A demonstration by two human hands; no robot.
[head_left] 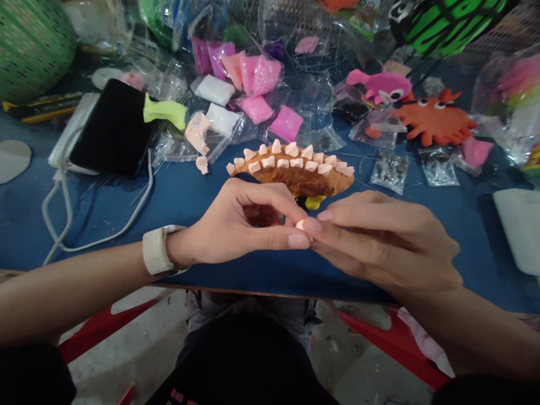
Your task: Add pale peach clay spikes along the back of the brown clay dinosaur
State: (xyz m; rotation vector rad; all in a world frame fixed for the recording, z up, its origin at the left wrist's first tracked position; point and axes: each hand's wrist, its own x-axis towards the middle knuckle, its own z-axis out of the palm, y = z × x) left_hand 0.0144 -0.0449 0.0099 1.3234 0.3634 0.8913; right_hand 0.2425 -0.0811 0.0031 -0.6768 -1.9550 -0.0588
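Note:
My left hand [257,219] and my right hand [388,239] meet over the near part of the table. Between their fingertips is a small pale pink piece of clay [300,225], mostly covered by the fingers. Just beyond them stands a brown curved clay model [312,183], with two rows of pale pink clay spikes [291,149] along its top. A bit of yellow clay [314,202] shows under it, partly hidden by my hands. Left of the model lie a small pale pink scrap [202,164] and a larger peach lump [197,132].
A black tablet-like device [113,129] and a white cable [141,205] lie at left. Bagged clay [261,73] covers the table's back. An orange crab model [436,118] and a pink fish-like model [379,87] stand at right, near small clear packets [390,171]. A green basket [36,48] is far left.

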